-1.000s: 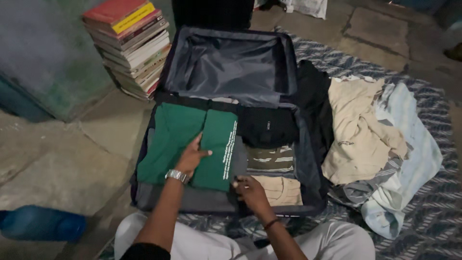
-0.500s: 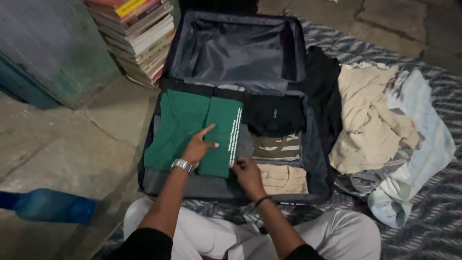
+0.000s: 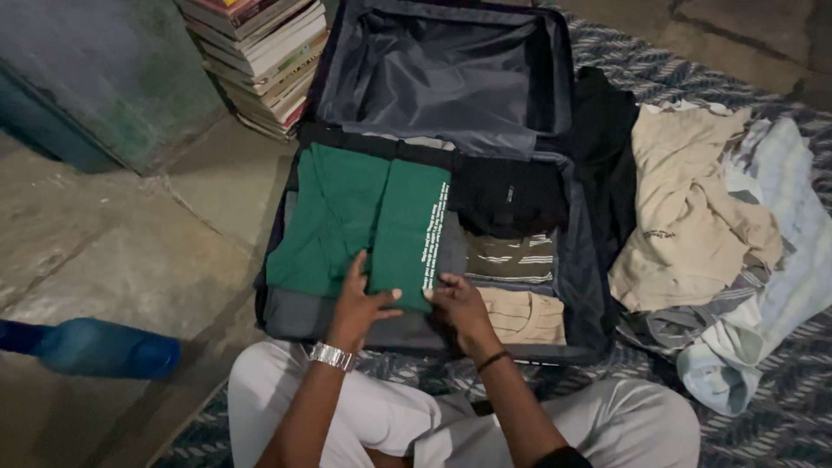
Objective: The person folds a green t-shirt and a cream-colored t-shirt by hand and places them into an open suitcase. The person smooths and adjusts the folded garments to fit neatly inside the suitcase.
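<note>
1. The left hand (image 3: 362, 299), a metal watch (image 3: 333, 355) on its wrist, rests at the near edge of a folded green garment (image 3: 364, 225), its thumb stretched out over the cloth and its fingers spread; whether it pinches the fabric or only presses on it cannot be told.
2. The right hand (image 3: 461, 305), a dark band at its wrist, meets the same garment at its near right corner, fingers curled loosely against the edge; its grip cannot be told either.
3. The green garment lies flat in the left part of an open suitcase (image 3: 579, 299), reaching away from both hands toward the raised lid (image 3: 446, 74), with a line of white print running down its right border.
4. Just right of it, inside the case, sit a folded black garment (image 3: 510, 195), a striped olive one (image 3: 511, 258) below that, and a striped beige one (image 3: 524, 316) nearest the right hand.
5. A loose pile of clothes (image 3: 693, 217), cream, grey and pale blue, lies on a patterned mat (image 3: 780, 416) beside the case.
6. A stack of books (image 3: 260, 52) stands by the wall at the far left, and a blue bottle (image 3: 95, 347) lies on the concrete floor (image 3: 113, 251).
</note>
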